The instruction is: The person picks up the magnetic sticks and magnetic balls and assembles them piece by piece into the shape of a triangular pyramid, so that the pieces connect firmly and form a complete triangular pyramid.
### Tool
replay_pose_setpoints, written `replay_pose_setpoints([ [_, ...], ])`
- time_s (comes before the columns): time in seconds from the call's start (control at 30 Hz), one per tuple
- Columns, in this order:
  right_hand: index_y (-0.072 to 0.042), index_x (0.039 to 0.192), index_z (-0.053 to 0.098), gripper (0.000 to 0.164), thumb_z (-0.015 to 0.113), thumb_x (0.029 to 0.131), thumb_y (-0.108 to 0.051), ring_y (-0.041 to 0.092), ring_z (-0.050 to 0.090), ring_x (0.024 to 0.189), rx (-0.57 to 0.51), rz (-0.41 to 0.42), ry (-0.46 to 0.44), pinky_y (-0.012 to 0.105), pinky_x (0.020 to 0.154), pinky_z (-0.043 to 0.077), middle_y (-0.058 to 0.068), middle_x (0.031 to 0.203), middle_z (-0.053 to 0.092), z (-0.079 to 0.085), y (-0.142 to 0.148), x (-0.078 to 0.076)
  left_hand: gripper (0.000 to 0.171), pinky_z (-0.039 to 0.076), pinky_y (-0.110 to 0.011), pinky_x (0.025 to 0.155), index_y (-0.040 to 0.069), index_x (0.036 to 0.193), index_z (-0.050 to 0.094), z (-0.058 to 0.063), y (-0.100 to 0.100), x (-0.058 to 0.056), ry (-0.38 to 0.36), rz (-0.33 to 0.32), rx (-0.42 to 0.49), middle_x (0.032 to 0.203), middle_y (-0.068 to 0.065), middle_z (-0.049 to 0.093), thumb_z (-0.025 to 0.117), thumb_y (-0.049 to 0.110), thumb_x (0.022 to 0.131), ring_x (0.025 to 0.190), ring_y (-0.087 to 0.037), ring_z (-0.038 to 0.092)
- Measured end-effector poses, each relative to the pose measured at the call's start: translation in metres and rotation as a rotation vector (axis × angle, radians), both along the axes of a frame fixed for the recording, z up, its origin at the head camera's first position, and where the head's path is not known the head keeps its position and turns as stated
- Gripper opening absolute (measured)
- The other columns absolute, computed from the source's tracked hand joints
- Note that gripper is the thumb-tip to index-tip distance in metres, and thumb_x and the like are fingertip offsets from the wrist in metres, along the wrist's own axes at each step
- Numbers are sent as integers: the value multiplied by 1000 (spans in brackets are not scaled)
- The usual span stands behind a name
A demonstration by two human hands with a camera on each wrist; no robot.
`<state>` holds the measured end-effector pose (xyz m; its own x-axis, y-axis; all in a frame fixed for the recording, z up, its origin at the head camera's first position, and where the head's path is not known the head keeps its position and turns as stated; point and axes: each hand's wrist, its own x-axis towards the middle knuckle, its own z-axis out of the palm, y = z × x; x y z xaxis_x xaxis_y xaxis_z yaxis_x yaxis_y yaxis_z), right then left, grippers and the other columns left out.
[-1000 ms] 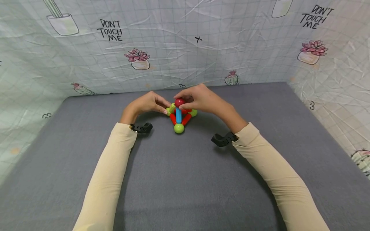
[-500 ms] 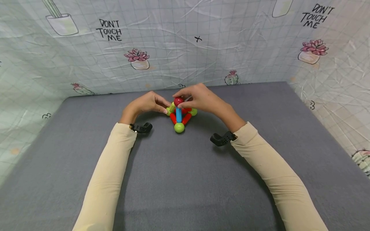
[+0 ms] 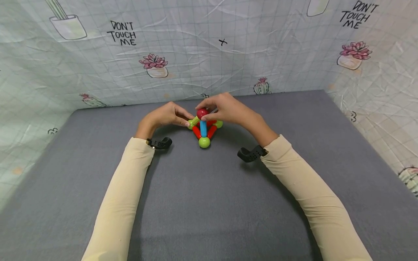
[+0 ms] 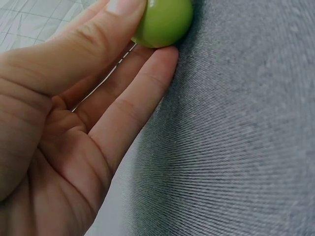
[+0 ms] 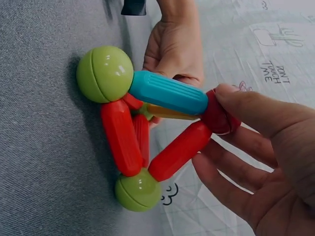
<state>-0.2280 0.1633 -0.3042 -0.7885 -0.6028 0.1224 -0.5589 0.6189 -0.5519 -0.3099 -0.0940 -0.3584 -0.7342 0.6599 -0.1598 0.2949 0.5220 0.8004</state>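
Observation:
A small pyramid of magnetic rods and balls stands on the grey table. Its top is a dark red ball (image 5: pixel 221 115), pinched between the thumb and fingers of my right hand (image 3: pixel 233 108). From it a blue rod (image 5: pixel 170 92), a red rod (image 5: pixel 179 151) and a yellow-green rod (image 3: pixel 196 120) slope down to green balls at the base corners. Red rods (image 5: pixel 120 137) join those corners. My left hand (image 3: pixel 166 115) holds the left corner's green ball (image 4: pixel 165 22) between thumb and fingers, low by the table. The front green ball (image 3: pixel 204 142) is untouched.
The grey cloth-covered table (image 3: pixel 196 203) runs up to a hanging printed sheet (image 3: pixel 192 43) close behind the pyramid. Sheets also hang at both sides. A black wrist strap piece (image 3: pixel 249 154) juts out below my right wrist, another (image 3: pixel 160 143) below my left.
The pyramid's front green ball has shifted slightly to the right, and the blue rod leans a little differently. Both hands keep their holds. The head view has tilted down slightly.

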Motion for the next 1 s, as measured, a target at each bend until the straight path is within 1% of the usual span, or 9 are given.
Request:
replay_pose_setpoints([
  [0.2,-9,137,65,39,67,97,-7,19,67,114,-11,55,-62,34,94,57,6,128,69,-2,4,1,27,56,-26,83,5,117,77,-4,0,0,-5,3,-2,109,-7,77,78,9,90,97,-15,69],
  [0.43,-10,140,62,51,59,92,5,19,66,115,6,91,-59,35,95,56,6,132,67,-2,10,3,29,56,-26,85,5,121,75,-5,0,3,-22,-16,13,114,-7,76,76,10,93,98,-14,68],
  [0.53,-11,141,62,52,55,92,5,20,67,104,14,106,-55,30,86,56,6,129,69,-3,16,5,30,55,-26,88,5,124,74,-7,2,8,-27,-52,26,118,-7,74,74,10,94,102,-13,67],
  [0.6,-11,143,60,54,53,92,5,22,67,105,35,111,-69,31,78,53,7,130,69,-6,22,5,30,54,-29,92,5,125,73,-6,5,11,-24,-93,28,120,-8,73,73,10,95,106,-15,67],
  [0.67,-11,147,56,55,52,93,4,24,66,110,75,120,-106,32,80,53,9,135,66,-12,29,7,31,52,-33,98,7,127,72,-3,8,16,14,-156,6,125,-7,72,71,10,96,114,-17,65],
  [0.73,-8,149,51,56,52,94,3,28,63,119,104,130,-160,37,89,55,12,141,61,-20,36,9,34,49,-39,105,8,131,70,0,13,22,75,-219,-20,132,-7,68,70,10,97,122,-21,62],
  [0.8,-7,150,49,55,54,96,1,28,60,126,118,143,-212,42,100,53,14,144,58,-28,44,15,39,48,-43,107,10,137,66,3,17,33,160,-229,-60,139,-7,64,69,10,98,127,-24,60],
  [0.9,-4,149,50,53,58,96,-2,27,60,126,106,147,-247,43,103,51,14,144,58,-37,55,27,45,51,-46,103,9,143,59,8,18,56,238,-152,-86,146,-11,57,68,12,99,127,-29,61],
  [1.0,-4,144,56,48,60,96,-2,25,62,122,85,135,-225,40,99,54,12,139,62,-40,63,40,45,56,-44,96,6,144,56,11,12,85,157,-27,-10,146,-14,56,65,9,101,122,-30,64],
])
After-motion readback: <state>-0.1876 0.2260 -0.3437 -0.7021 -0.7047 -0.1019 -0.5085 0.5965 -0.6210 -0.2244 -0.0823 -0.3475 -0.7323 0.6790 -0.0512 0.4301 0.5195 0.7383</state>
